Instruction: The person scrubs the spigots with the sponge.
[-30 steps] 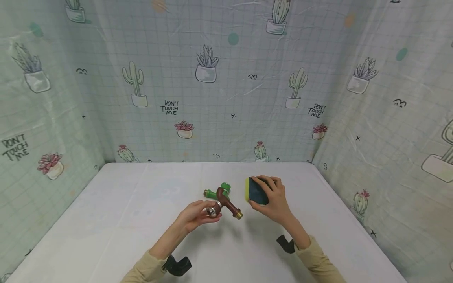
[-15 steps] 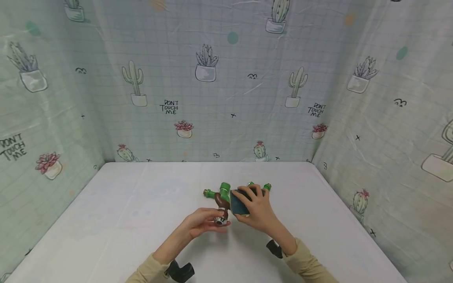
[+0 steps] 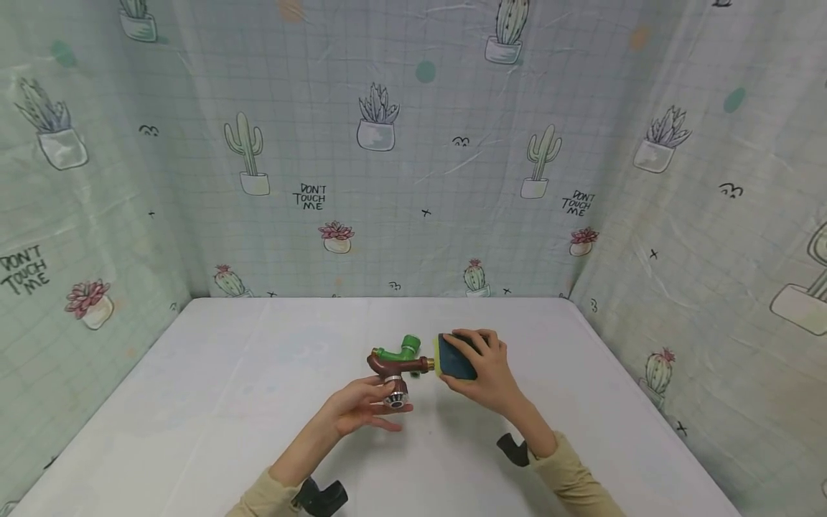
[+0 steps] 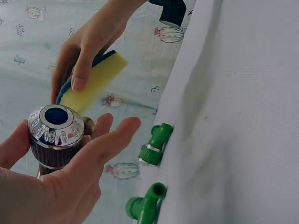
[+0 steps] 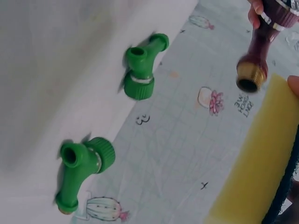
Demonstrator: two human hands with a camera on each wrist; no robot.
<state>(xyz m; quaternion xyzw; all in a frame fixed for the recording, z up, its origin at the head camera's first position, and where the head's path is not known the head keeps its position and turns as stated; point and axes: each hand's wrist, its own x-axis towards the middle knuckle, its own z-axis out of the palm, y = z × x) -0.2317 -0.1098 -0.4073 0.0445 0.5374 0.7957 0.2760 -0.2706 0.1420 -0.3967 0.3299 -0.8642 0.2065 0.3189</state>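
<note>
"Gripping a brown tap by its knob, the left hand sits near the middle of the head view. What's underneath?"

"A white table, with faint creases and soft shadows below the forearms. A patterned cloth hangs behind it and on both sides, printed with a pale grid, potted cacti and the words 'Don't touch me'."

"And the right hand?"

"Its fingers are curled round a sponge, just right of the tap's brass end. A green tap lies on the table, partly behind the brown one. The sleeves are tan."

"From the left wrist?"

"The tabletop tilts down the right side and the cloth fills the rest. A second green tap shows near the first. The thumb and fingers hold the shiny-ended knob, some fingers stretching past it."

"Right wrist?"

"Both green taps lie on the white top, with the cloth beyond its edge. The brown tap is held up off the table, its brass end right by the sponge's yellow side. I can't tell whether they touch."
</note>
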